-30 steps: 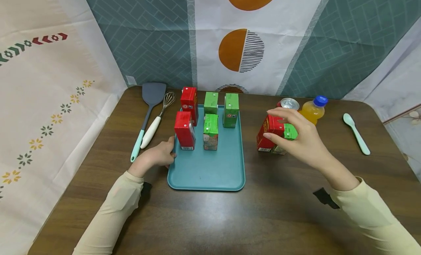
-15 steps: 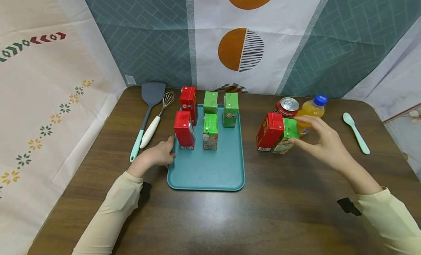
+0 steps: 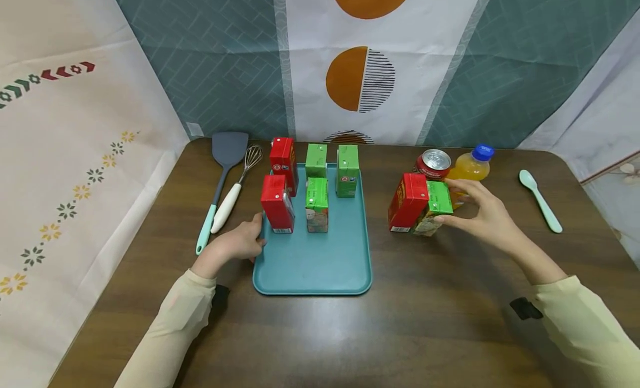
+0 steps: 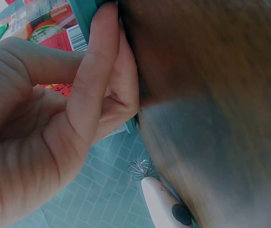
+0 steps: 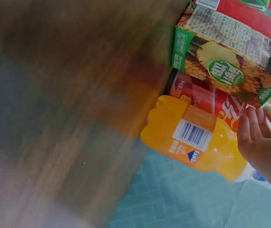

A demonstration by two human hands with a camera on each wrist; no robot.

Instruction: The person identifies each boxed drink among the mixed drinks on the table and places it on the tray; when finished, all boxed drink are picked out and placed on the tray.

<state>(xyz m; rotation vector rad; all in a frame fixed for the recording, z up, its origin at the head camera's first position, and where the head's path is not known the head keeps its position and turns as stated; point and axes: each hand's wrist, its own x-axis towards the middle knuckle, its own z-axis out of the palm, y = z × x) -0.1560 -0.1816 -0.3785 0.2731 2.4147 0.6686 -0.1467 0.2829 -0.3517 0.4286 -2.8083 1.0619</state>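
In the head view my left hand (image 3: 239, 242) grips the left rim of a teal tray (image 3: 315, 268). Thumb and fingers pinch that rim in the left wrist view. Two red juice boxes (image 3: 278, 205) and three green juice boxes (image 3: 317, 205) stand upright on the tray. To its right, my right hand (image 3: 487, 213) has thumb and fingers at opposite sides of a green-topped juice box (image 5: 228, 59), pinching it near the top while it stands on the table. A red juice box (image 3: 409, 203) stands close against its left side.
Behind the right-hand boxes stand a red soda can (image 3: 434, 164) and an orange drink bottle (image 3: 471, 164) with a blue cap. A mint spoon (image 3: 540, 200) lies farther right. Left of the tray lie a spatula (image 3: 224, 171) and a whisk (image 3: 234, 196). Patterned cloth hangs behind the table.
My right hand has moved from above the red juice box rightward to the green-topped one, and its thumb and fingers have closed in on it. The left hand has stayed at the tray rim.
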